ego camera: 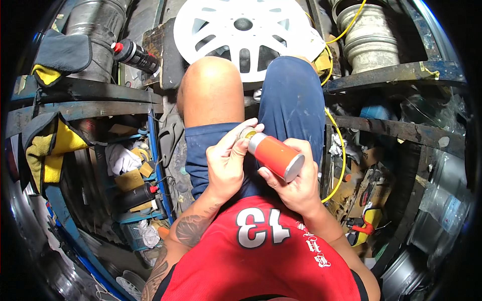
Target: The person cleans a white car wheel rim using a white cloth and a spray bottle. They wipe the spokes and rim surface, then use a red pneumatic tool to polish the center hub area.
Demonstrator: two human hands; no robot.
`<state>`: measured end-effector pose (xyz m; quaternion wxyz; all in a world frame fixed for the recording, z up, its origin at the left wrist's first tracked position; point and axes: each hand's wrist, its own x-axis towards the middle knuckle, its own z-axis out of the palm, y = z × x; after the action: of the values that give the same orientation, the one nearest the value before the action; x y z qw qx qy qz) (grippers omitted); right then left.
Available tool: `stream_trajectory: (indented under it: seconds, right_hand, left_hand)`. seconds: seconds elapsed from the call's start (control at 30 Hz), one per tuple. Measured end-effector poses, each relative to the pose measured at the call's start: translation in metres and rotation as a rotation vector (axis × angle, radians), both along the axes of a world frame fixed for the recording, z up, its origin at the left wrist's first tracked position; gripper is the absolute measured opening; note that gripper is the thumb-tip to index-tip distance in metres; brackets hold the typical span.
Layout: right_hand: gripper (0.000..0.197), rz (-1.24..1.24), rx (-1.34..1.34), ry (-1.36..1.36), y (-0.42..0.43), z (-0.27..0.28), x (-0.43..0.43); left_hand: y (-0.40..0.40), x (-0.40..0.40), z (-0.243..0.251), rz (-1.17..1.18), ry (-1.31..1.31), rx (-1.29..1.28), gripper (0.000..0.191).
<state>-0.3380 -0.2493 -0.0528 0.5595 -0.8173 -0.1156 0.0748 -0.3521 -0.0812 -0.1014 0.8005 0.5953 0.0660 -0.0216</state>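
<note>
My right hand [297,180] grips a red cylinder [276,155] with silver ends, held tilted above my lap. The fingers of my left hand [228,161] close around a small round yellowish end piece [248,133] at its far end. Whether this piece is screwed on or just touching, I cannot tell. Beyond my knees lies a white multi-spoke wheel rim [244,45], face up, on a dark padded support [171,56]. Both hands are well short of the rim.
A yellow hose [343,150] curves along my right side. At left are a black bottle [136,56] with a red cap, grey-and-yellow cloths [62,52], and a blue rack [154,150] holding rags. Bare metal rims [369,41] stand behind a metal rail [395,77] at right.
</note>
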Motion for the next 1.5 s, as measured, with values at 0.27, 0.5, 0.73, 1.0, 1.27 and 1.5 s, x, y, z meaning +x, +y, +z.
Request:
stream_trajectory:
  seconds: [0.27, 0.5, 0.73, 1.0, 1.27, 1.5]
  right_hand:
    - [0.05, -0.191, 0.346, 0.257, -0.016, -0.006, 0.011]
    - [0.04, -0.331, 0.599, 0.272, -0.004, -0.003, 0.03]
    - [0.045, -0.187, 0.932, 0.233, -0.001, -0.012, 0.044]
    - [0.035, -0.187, 0.951, 0.147, 0.007, -0.003, 0.028]
    - [0.046, -0.23, 0.929, 0.129, 0.008, -0.01, 0.023]
    - [0.051, -0.255, 0.883, 0.128, 0.007, -0.004, 0.019]
  left_hand:
    - [-0.001, 0.008, 0.007, 0.187, -0.157, -0.076, 0.106]
    - [-0.018, -0.024, -0.004, -0.056, -0.207, 0.347, 0.028]
    - [-0.044, -0.009, 0.015, 0.157, -0.456, 0.762, 0.03]
    - [-0.033, -0.007, 0.015, 0.198, -0.579, 0.889, 0.033]
    - [-0.037, -0.008, 0.009, 0.231, -0.666, 0.85, 0.026]
    - [-0.037, -0.009, 0.006, 0.227, -0.699, 0.831, 0.027]
